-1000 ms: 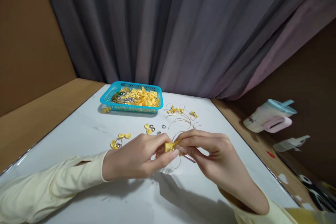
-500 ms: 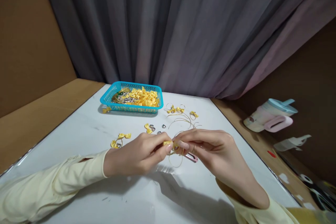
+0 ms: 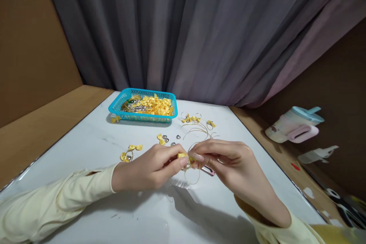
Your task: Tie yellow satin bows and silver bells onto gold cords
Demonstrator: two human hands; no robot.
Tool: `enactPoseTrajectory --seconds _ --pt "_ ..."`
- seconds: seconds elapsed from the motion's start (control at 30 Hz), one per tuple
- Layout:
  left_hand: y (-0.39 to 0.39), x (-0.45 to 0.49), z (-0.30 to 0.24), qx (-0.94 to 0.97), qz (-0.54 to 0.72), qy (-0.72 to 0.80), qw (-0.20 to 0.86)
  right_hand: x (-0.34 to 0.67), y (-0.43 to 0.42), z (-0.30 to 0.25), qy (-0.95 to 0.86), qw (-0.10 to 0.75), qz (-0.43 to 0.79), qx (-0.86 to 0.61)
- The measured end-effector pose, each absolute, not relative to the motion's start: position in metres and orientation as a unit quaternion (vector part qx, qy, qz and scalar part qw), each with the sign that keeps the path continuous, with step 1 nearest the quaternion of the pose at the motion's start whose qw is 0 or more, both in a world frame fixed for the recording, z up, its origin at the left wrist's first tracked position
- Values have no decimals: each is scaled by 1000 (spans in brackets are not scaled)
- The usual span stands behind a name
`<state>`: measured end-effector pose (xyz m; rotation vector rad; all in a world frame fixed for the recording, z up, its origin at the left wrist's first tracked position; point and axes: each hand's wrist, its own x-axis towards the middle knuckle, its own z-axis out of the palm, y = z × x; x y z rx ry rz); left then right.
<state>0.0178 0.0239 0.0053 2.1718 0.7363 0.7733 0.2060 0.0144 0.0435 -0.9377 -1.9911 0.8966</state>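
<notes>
My left hand (image 3: 148,167) and my right hand (image 3: 228,164) meet fingertip to fingertip over the white table (image 3: 85,145). Both pinch a small yellow ribbon bow (image 3: 183,156) between thumb and fingers. A thin gold cord loop (image 3: 192,175) hangs from the bow down to the table. A pink object (image 3: 208,170) pokes out under my right fingers; what it is I cannot make out.
A turquoise basket (image 3: 117,106) with several yellow bows and silver pieces stands at the back. Loose bows (image 3: 130,151), silver charms (image 3: 171,139) and gold cords (image 3: 200,127) lie between basket and hands. A pink cup with a blue lid (image 3: 294,126) lies off the table at right.
The bow, plainly showing between my fingers a second ago, is now mostly covered by my fingertips. Both hands have crept slightly upward and stay pinched together.
</notes>
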Motion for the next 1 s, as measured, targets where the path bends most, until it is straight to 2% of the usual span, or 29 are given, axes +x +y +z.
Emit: enactPoseTrajectory --seconds 0.3,0.57,0.83,1.0 --pt "24 19 4 842 298 300 335 207 15 44 -794 355 326 -371" --pt "25 20 5 842 296 301 337 216 17 54 -805 375 243 -391" --pt "26 19 11 722 266 317 554 216 12 47 -855 350 171 -343" --pt "26 21 12 680 265 312 609 215 11 43 -854 351 159 -350"
